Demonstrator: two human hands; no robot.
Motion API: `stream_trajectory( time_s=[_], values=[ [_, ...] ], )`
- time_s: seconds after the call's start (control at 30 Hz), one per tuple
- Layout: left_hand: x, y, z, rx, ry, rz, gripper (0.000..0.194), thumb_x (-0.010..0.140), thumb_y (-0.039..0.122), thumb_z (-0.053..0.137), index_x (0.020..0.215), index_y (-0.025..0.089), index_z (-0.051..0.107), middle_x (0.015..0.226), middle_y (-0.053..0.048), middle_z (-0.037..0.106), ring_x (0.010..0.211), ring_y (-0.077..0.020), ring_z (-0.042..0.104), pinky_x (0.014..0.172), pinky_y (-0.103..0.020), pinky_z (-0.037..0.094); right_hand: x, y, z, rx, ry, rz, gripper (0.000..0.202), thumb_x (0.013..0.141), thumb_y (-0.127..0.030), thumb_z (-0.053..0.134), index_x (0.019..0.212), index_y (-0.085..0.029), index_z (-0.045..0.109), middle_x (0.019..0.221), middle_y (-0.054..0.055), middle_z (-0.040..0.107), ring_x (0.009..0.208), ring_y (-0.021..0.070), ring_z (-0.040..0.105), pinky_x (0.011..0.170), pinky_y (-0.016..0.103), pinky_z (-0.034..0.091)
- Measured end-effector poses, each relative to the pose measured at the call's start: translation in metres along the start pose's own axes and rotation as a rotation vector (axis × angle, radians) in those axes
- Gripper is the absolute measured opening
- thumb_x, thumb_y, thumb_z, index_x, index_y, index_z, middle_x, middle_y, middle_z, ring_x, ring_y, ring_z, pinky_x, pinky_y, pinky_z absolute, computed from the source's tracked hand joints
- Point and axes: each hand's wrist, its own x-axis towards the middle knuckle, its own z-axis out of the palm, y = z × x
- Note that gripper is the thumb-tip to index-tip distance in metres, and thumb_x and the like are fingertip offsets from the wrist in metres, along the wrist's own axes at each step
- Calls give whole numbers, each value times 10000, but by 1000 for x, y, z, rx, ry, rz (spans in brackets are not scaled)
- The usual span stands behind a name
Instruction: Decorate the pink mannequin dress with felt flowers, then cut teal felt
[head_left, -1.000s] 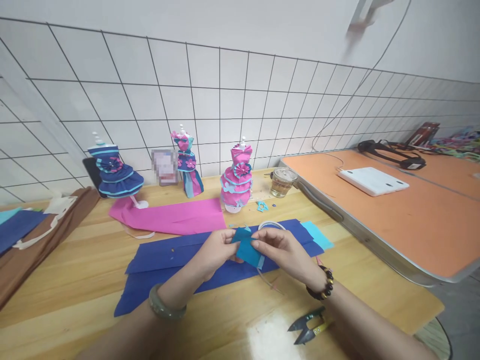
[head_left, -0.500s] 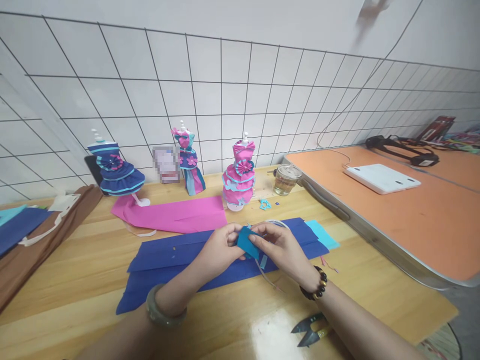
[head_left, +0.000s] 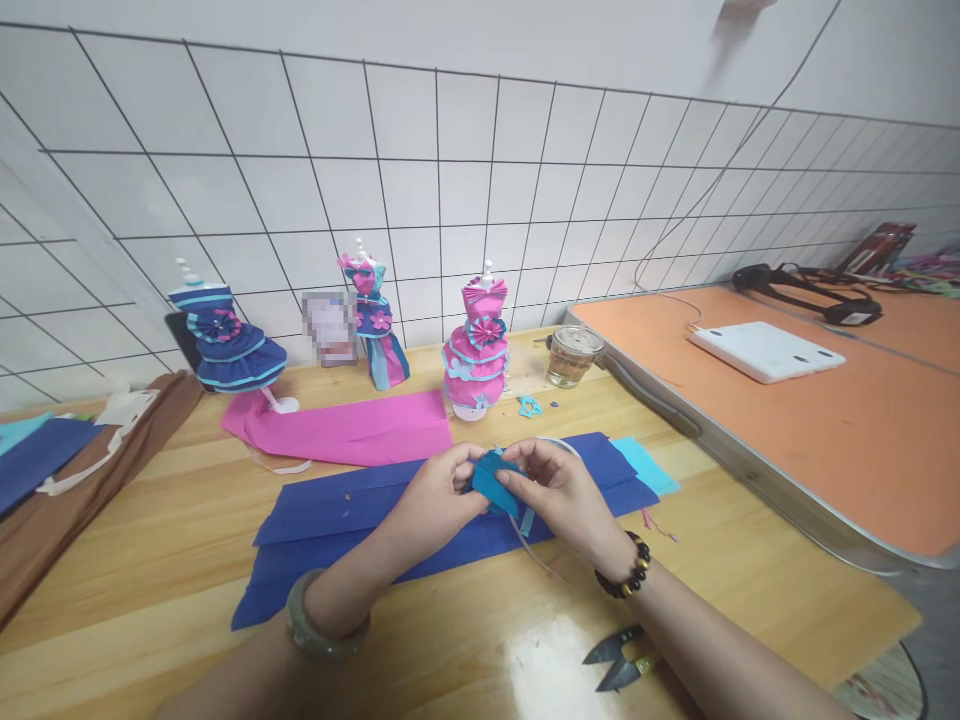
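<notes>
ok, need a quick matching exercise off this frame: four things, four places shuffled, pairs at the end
Things
1. teal piece
2. snips
3. glass
4. white box

Places
A. on the wood table, beside the right forearm
B. flat on the orange table
C. in the grip of the left hand and right hand
D. right of the pink dress, toward the back of the wood table

Pairs
1-C
2-A
3-D
4-B
</notes>
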Motion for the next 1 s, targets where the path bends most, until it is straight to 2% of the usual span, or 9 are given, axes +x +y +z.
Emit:
stream_trajectory(
  time_s=[0.17,0.27,0.33,0.47,0.67,0.8,1.0],
  values=[
    [-1,10,-4,-90,-19,-57,322,665,136,588,973,172,502,836,-34,646,804,-171,599,698,-277,460,1,-2,0,113,10,7,274,737,-335,639,955,-185,568,835,38,616,743,157,577,654,278,486],
    [-2,14,-6,-110,41,-62,276,739,245,555,1000,176,493,878,-43,629,831,-175,591,712,-294,460,1,0,0,121,15,11,304,744,-323,635,1001,-180,554,853,43,607,755,156,567,678,287,484],
    [-1,12,-6,-73,79,-43,317,737,294,586,1014,177,488,865,-37,615,819,-168,586,709,-287,449,0,3,1,107,17,0,311,747,-317,634,1015,-181,554,878,50,601,775,159,560,698,295,483],
    [1,6,-3,-20,93,-27,442,618,223,702,1005,171,494,777,-5,588,764,-147,579,706,-268,433,-1,7,2,80,18,-5,327,744,-329,638,1033,-196,561,900,56,596,807,171,557,709,308,486],
    [3,3,-1,30,105,-41,459,625,171,660,1055,165,502,688,32,558,665,-114,562,620,-231,412,-2,5,1,178,8,34,331,729,-360,650,1010,-200,579,876,49,607,802,164,575,714,298,491],
    [1,5,1,52,63,-69,474,634,153,640,1084,155,492,700,22,588,671,-121,570,626,-240,423,-1,3,1,240,-3,65,350,722,-387,652,998,-186,573,803,27,600,722,140,575,649,272,482],
    [1,4,1,79,62,-104,496,613,159,671,1080,158,502,724,20,584,673,-117,565,631,-240,421,-1,6,-1,295,-5,61,350,716,-371,663,994,-185,560,776,10,588,679,121,562,616,259,465]
  ],
)
